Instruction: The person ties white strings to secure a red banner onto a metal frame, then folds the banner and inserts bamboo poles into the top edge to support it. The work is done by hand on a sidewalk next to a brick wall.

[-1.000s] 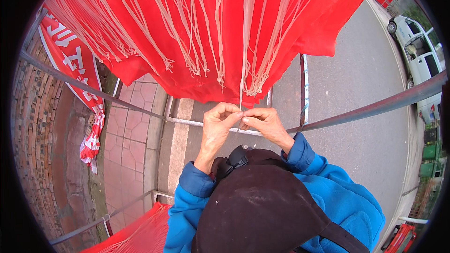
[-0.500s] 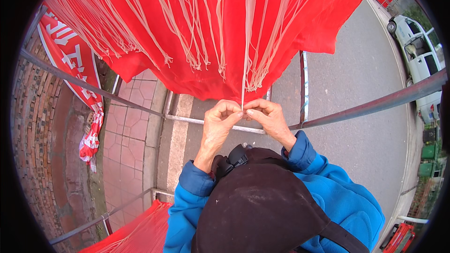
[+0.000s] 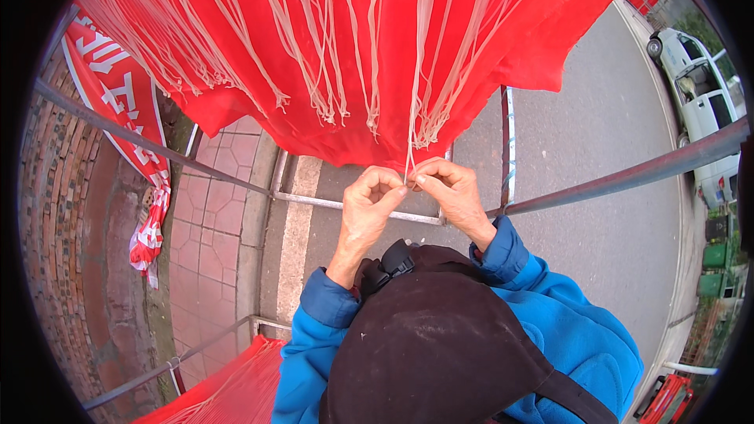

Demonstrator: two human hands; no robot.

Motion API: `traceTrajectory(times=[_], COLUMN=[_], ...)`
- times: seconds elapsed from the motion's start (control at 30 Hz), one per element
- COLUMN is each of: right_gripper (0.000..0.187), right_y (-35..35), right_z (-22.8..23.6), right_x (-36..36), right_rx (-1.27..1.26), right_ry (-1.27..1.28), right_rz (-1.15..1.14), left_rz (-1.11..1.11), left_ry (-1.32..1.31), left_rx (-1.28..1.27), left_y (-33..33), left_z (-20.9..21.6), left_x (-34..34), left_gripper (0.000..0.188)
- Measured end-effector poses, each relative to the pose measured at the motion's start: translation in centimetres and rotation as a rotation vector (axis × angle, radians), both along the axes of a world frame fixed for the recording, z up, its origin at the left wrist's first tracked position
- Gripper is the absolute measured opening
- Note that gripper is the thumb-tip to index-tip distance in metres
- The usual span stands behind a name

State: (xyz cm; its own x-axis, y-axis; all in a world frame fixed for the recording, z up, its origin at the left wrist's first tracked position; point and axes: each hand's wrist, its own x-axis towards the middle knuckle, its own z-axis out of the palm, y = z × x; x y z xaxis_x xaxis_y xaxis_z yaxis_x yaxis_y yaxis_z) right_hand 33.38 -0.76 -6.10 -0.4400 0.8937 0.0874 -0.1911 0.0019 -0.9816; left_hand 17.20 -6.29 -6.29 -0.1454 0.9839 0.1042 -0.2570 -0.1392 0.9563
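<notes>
A bundle of pale threads [image 3: 412,114] runs down the front of a red cloth [image 3: 338,143] and parts into two strands near its lower end. My left hand [image 3: 372,198] pinches one strand between thumb and fingertips. Close beside it, my right hand [image 3: 450,193] pinches the other strand. The fingertips of both hands nearly meet just below the cloth's lower edge. Other bundles of pale thread [image 3: 330,102] hang to the left, with small knots at their ends. Another thread bundle [image 3: 444,114] hangs just right of the held one.
Metal poles [image 3: 636,177] cross at both sides, and a pale metal frame [image 3: 314,199] lies below the cloth. A red and white banner [image 3: 126,110] hangs at left by a brick wall [image 3: 59,212]. A white vehicle [image 3: 699,94] stands beyond the road. More red cloth [image 3: 228,389] is at lower left.
The single held bundle now shows a split into two strands above my fingers. My right hand has shifted slightly to the right, away from the left.
</notes>
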Motion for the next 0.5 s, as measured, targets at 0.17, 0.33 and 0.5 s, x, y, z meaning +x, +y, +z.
traceTrajectory(times=[0.17, 0.33, 0.5], right_gripper=[0.009, 0.009, 0.010], right_y=[0.3, 0.3, 0.4], right_z=[-0.6, -1.4, -2.1], right_x=[0.4, 1.3, 3.3], right_rx=[-0.083, -0.300, -0.344], right_ry=[0.048, 0.378, 0.551], right_rz=[0.004, 0.068, 0.068], left_rz=[-0.016, -0.117, -0.089], left_ry=[-0.181, -0.448, -0.432], left_rx=[-0.031, -0.070, -0.085], left_y=[-0.1, -0.6, -0.6], left_z=[0.5, 0.4, -0.1], left_x=[-0.6, -1.3, -2.4], left_gripper=[0.006, 0.006, 0.007])
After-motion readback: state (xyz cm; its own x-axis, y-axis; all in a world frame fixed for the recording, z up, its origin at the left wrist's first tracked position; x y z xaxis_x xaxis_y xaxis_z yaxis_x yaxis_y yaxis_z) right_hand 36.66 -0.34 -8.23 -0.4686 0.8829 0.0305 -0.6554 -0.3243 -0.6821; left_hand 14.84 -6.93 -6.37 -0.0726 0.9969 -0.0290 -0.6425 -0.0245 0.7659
